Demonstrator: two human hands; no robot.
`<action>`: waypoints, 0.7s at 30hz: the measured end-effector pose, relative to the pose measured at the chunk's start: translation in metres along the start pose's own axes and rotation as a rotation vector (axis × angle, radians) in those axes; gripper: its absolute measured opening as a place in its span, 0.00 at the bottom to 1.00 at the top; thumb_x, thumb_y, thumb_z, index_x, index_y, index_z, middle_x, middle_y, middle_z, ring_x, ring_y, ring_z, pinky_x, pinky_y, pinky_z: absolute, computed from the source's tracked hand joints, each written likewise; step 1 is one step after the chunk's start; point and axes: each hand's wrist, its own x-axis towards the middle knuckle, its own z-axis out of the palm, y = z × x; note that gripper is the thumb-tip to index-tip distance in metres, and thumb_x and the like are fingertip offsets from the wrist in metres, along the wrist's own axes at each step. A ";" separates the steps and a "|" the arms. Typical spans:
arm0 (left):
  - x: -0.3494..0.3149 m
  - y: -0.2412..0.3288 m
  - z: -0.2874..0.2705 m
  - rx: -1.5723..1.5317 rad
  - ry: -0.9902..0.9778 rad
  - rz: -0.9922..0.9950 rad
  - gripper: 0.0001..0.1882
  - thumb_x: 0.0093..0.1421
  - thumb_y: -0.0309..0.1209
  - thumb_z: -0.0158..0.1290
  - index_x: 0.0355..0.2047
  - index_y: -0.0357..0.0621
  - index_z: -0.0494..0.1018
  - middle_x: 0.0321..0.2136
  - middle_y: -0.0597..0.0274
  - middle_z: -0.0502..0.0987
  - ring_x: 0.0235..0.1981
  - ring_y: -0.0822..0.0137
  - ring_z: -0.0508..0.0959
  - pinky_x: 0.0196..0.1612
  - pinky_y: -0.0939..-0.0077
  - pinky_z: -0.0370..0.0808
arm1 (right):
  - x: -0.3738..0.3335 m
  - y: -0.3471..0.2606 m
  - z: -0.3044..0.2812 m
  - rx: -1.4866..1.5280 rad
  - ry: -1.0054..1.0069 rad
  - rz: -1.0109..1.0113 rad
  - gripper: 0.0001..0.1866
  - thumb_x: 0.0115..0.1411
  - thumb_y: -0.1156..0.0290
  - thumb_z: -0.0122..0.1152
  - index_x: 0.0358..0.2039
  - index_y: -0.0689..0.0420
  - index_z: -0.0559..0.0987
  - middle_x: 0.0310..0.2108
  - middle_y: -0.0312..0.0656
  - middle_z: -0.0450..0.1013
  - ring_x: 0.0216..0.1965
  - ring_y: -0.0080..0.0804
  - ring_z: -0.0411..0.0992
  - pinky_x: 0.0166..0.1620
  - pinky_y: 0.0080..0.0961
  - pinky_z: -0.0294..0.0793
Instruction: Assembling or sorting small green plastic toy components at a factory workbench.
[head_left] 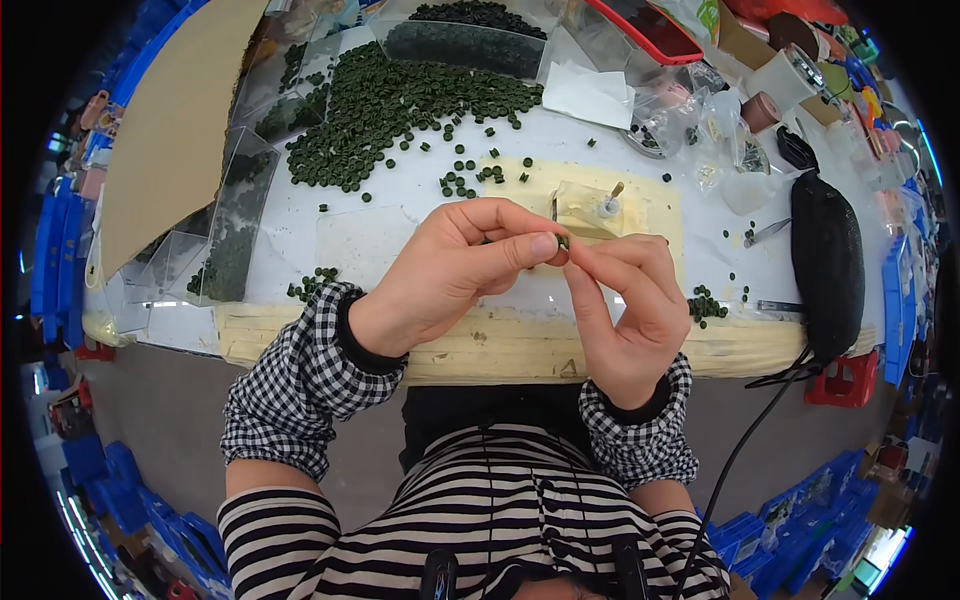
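Above the taped front edge of the table, my left hand (455, 262) and my right hand (632, 305) meet at the fingertips. A small dark green part (563, 243) is pinched between my left thumb and forefinger. My right thumb and forefinger close on its other side, and fingers partly cover it. Just beyond my hands, a tape-wrapped block (578, 205) with a short upright peg (613, 195) rests on a cream-coloured patch. Loose green spool-like parts (458, 183) lie scattered nearby.
A large heap of green parts (400, 110) spreads at the far left, beside clear bins (240, 215) and a cardboard sheet (170, 130). A few more parts (706, 305) lie right. White paper (588, 93), a red-edged phone (655, 30) and a black pouch (826, 265) also stand around.
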 end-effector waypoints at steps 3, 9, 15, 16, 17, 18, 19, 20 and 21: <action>0.001 -0.001 -0.002 -0.044 0.003 -0.015 0.06 0.62 0.26 0.53 0.39 0.39 0.75 0.26 0.68 0.76 0.16 0.83 0.58 0.19 0.88 0.55 | 0.001 -0.002 -0.001 -0.092 -0.036 -0.084 0.16 0.43 0.86 0.66 0.36 0.60 0.82 0.28 0.38 0.74 0.29 0.31 0.69 0.33 0.23 0.68; 0.000 0.001 0.004 0.226 0.089 0.124 0.06 0.61 0.27 0.55 0.37 0.39 0.76 0.24 0.70 0.75 0.17 0.84 0.59 0.19 0.89 0.55 | 0.002 0.001 -0.002 -0.128 -0.052 -0.118 0.17 0.43 0.85 0.67 0.37 0.58 0.83 0.28 0.38 0.74 0.30 0.32 0.69 0.33 0.23 0.68; -0.001 0.006 0.004 0.159 0.080 0.036 0.07 0.60 0.26 0.56 0.37 0.37 0.77 0.25 0.70 0.76 0.19 0.85 0.61 0.20 0.89 0.57 | -0.004 0.005 -0.004 0.117 -0.097 0.124 0.16 0.46 0.84 0.66 0.38 0.58 0.83 0.29 0.38 0.75 0.31 0.31 0.69 0.34 0.22 0.68; -0.001 0.005 0.003 0.185 0.089 0.056 0.07 0.60 0.26 0.56 0.38 0.37 0.77 0.25 0.69 0.77 0.19 0.85 0.63 0.21 0.90 0.59 | -0.004 0.004 -0.003 0.073 -0.096 0.101 0.16 0.46 0.84 0.66 0.38 0.58 0.83 0.29 0.38 0.75 0.31 0.30 0.69 0.34 0.22 0.69; -0.002 0.004 0.003 0.211 0.099 0.076 0.08 0.59 0.26 0.56 0.38 0.37 0.77 0.26 0.67 0.78 0.20 0.85 0.66 0.22 0.91 0.61 | -0.003 0.003 -0.003 0.029 -0.095 0.078 0.16 0.46 0.84 0.66 0.38 0.58 0.83 0.30 0.38 0.75 0.31 0.30 0.70 0.34 0.22 0.69; -0.002 0.002 0.005 0.253 0.113 0.149 0.08 0.59 0.25 0.56 0.39 0.36 0.77 0.28 0.66 0.78 0.22 0.84 0.68 0.24 0.91 0.64 | -0.002 0.002 -0.002 -0.015 -0.094 0.055 0.16 0.47 0.84 0.66 0.39 0.58 0.83 0.30 0.38 0.75 0.31 0.30 0.70 0.35 0.22 0.69; -0.002 0.000 0.008 0.294 0.127 0.222 0.08 0.59 0.24 0.56 0.39 0.36 0.77 0.29 0.65 0.79 0.24 0.83 0.71 0.27 0.91 0.67 | -0.003 0.002 -0.002 0.005 -0.077 0.072 0.16 0.47 0.84 0.66 0.39 0.58 0.83 0.30 0.38 0.75 0.31 0.30 0.70 0.35 0.22 0.69; -0.002 -0.001 0.009 0.335 0.142 0.294 0.09 0.58 0.23 0.56 0.40 0.36 0.77 0.30 0.63 0.80 0.26 0.82 0.74 0.29 0.91 0.70 | -0.003 0.003 -0.002 0.025 -0.060 0.089 0.17 0.47 0.84 0.66 0.39 0.58 0.83 0.30 0.38 0.75 0.32 0.29 0.70 0.35 0.22 0.69; -0.002 0.000 0.008 0.390 0.127 0.299 0.09 0.58 0.22 0.57 0.40 0.35 0.77 0.31 0.62 0.80 0.28 0.81 0.75 0.31 0.90 0.71 | -0.003 0.003 -0.002 0.045 -0.044 0.105 0.17 0.47 0.84 0.66 0.39 0.58 0.83 0.30 0.38 0.75 0.32 0.29 0.70 0.36 0.22 0.70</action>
